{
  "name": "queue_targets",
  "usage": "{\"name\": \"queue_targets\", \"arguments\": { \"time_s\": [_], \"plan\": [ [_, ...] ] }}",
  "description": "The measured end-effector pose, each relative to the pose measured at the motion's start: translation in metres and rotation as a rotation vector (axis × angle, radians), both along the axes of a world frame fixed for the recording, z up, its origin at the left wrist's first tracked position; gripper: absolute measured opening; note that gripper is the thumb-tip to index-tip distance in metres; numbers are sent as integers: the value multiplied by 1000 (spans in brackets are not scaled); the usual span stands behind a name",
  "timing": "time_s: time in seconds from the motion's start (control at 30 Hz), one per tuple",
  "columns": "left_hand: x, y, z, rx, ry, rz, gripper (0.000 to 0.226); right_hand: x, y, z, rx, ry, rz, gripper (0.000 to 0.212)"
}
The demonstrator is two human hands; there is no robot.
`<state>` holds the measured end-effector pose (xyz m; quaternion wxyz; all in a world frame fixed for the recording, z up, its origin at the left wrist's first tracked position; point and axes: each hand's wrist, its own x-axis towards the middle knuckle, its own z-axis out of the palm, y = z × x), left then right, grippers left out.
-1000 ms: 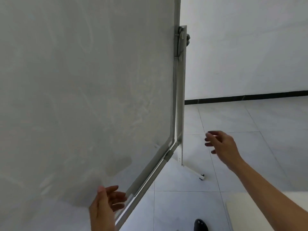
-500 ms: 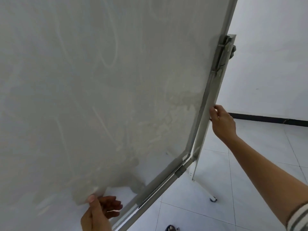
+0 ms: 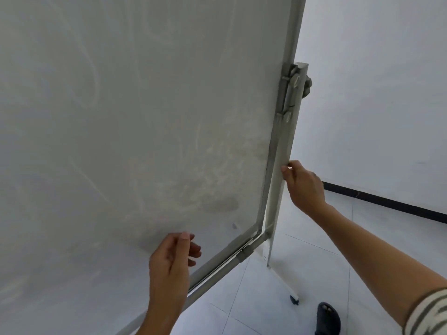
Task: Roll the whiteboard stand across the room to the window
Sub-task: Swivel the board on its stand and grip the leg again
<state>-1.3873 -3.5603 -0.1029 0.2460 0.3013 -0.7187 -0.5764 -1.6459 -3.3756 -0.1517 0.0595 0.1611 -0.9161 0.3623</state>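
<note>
Right hand (image 3: 305, 184) grips the stand (image 3: 278, 189) upright; left hand (image 3: 173, 262) half open at the board (image 3: 145, 117).
Stiff, likely top-heavy: hold the post at 3 o'clock, not the pivoting board.

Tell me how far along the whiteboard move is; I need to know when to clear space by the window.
Early. Done: the right hand grips the stand's white upright post. In hand: the left hand hovers open in front of the board surface near its bottom frame, apparently steadying it. Left: essentially the whole roll; the caster sits on tiled floor beside a plain wall, with no window in view.
</note>
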Motion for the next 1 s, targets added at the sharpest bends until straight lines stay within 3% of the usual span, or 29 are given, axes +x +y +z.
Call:
{"name": "queue_targets", "arguments": {
  "time_s": [0.17,0.4,0.53,0.67,0.83,1.0],
  "plan": [
    [-99,43,45,-177,42,-71,12,-57,0,-5,18,-3,363,32],
    [-236,97,82,-538,-40,59,34,-130,8,-34,345,-186,802,72],
    [-264,88,76,-763,-50,244,28,-145,-16,-42,299,-260,1006,61],
    [-282,75,76,-724,-25,279,24,-164,-40,-48,235,-292,1064,49],
    [-320,34,73,-625,-21,332,29,-195,-85,-46,255,-302,1038,49],
    [-356,-7,78,-584,-27,314,19,-231,-129,-42,306,-310,1051,54]
  ]
}}
